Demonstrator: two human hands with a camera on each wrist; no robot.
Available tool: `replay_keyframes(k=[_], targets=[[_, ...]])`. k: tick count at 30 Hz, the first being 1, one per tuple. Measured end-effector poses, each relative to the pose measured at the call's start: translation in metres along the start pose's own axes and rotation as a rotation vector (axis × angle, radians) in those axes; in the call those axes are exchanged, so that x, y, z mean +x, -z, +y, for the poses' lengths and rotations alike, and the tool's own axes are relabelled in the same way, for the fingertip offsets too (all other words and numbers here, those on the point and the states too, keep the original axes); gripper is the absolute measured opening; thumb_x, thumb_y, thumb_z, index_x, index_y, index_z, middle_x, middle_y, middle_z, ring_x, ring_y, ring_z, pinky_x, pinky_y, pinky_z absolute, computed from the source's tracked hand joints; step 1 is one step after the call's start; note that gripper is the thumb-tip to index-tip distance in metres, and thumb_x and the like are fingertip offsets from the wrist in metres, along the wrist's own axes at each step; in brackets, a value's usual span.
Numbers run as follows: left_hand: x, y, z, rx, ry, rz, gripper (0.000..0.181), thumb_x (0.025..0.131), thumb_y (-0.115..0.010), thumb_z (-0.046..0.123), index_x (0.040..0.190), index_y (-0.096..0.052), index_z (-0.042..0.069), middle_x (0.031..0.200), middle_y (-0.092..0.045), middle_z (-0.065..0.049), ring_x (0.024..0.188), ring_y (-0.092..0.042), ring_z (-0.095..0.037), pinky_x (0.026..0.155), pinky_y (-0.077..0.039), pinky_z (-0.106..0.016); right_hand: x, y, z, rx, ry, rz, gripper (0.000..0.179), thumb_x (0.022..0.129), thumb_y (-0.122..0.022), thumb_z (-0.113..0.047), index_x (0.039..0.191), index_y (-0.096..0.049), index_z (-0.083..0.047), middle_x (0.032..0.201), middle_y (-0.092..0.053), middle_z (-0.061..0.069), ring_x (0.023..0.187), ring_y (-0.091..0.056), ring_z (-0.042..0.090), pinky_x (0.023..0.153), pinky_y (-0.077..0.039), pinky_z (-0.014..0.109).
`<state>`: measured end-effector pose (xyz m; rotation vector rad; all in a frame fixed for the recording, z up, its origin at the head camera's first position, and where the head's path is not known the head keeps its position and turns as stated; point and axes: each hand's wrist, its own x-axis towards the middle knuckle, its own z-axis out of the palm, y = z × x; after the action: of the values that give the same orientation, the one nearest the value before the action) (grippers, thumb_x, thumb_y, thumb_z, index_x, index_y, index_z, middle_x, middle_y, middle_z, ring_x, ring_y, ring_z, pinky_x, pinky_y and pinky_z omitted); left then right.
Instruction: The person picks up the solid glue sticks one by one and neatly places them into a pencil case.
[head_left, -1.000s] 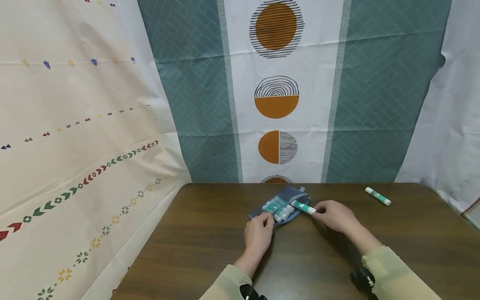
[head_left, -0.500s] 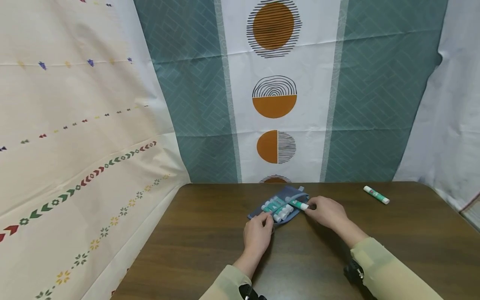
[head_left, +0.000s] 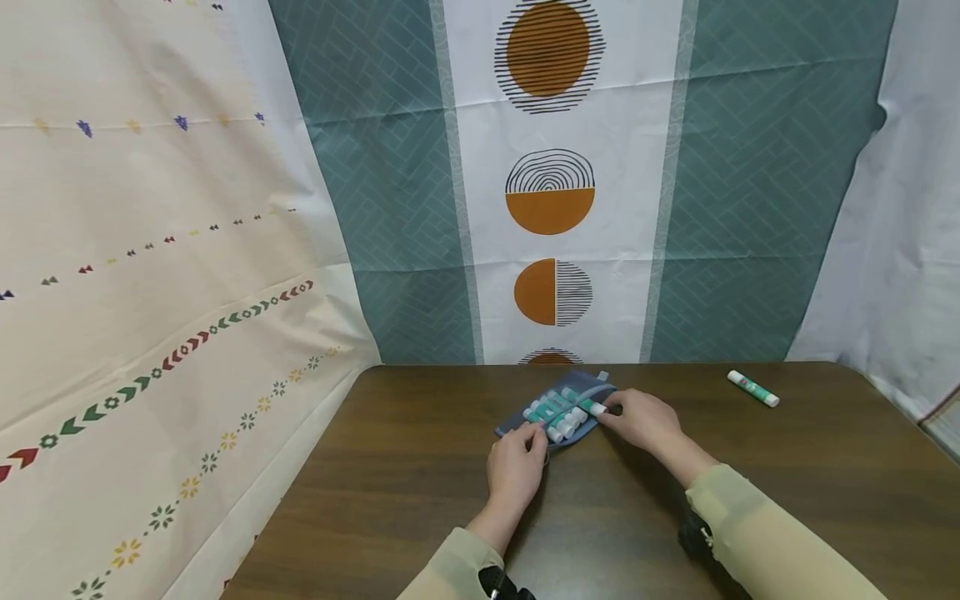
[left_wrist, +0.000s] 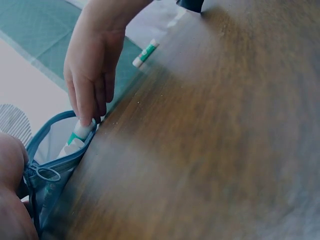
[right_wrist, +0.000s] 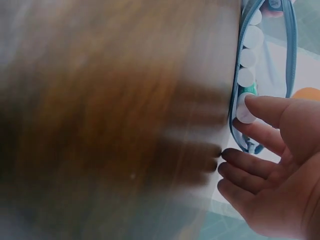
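Note:
A blue zip pouch (head_left: 579,380) with a see-through side lies on the table, several green-and-white glue sticks side by side in it. At its near left corner my left hand (head_left: 516,465) pinches the pouch edge. My right hand (head_left: 647,419) holds one glue stick (head_left: 591,406) by its white end, between thumb and forefinger. Most of that stick is inside the pouch mouth. In the right wrist view the white end of the glue stick (right_wrist: 245,111) sits between the fingertips, in line with the other ends. The open zip rim (left_wrist: 52,119) gapes in the left wrist view.
A single glue stick (head_left: 753,389) lies on the brown table (head_left: 420,492), near its far right edge. Patterned curtains (head_left: 405,208) hang behind the table. A pale cloth with printed motifs (head_left: 187,333) hangs along the left side.
My right hand has moved left, sliding the glue stick from mostly outside the pouch to mostly inside. My left hand keeps its hold on the pouch edge.

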<state>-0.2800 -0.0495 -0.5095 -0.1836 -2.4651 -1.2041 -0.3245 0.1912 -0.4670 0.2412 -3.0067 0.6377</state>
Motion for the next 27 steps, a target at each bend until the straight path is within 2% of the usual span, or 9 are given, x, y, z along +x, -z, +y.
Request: replay_keyframes(k=[6,11,19,27], targets=[[0.0,0.001,0.0,0.005,-0.002,0.005,0.022,0.106,-0.068,0.021,0.108,-0.09,0.02,0.124,-0.081,-0.004,0.128,-0.072,-0.037,0.11,-0.055,-0.058,0.002,-0.001,-0.006,0.001,-0.015,0.008,0.041,0.103,-0.076,-0.039,0.129,-0.081,-0.008,0.131,-0.076,0.019,0.117,-0.072,0.043,0.086,-0.061,0.061],[-0.001,0.001,0.0,0.009,0.001,0.005,0.022,0.106,-0.068,0.02,0.108,-0.09,0.018,0.123,-0.082,-0.002,0.127,-0.073,-0.032,0.11,-0.056,-0.055,0.005,-0.003,-0.009,0.002,-0.033,0.009,0.045,0.103,-0.076,-0.041,0.133,-0.08,-0.007,0.134,-0.075,0.02,0.118,-0.071,0.045,0.086,-0.061,0.06],[-0.002,0.001,0.0,0.001,0.004,-0.002,0.022,0.106,-0.068,0.02,0.109,-0.089,0.017,0.126,-0.081,-0.005,0.128,-0.073,-0.036,0.111,-0.055,-0.057,0.008,-0.005,-0.011,-0.011,-0.038,0.001,0.043,0.104,-0.076,-0.038,0.134,-0.08,-0.008,0.136,-0.075,0.02,0.119,-0.071,0.044,0.084,-0.062,0.059],[-0.002,0.0,-0.001,0.002,0.018,0.002,0.023,0.107,-0.068,0.024,0.117,-0.089,0.019,0.129,-0.08,-0.006,0.127,-0.073,-0.036,0.108,-0.057,-0.057,0.01,-0.009,-0.012,-0.058,-0.023,0.002,0.041,0.104,-0.076,-0.038,0.132,-0.081,-0.009,0.132,-0.075,0.022,0.119,-0.071,0.045,0.082,-0.062,0.059]])
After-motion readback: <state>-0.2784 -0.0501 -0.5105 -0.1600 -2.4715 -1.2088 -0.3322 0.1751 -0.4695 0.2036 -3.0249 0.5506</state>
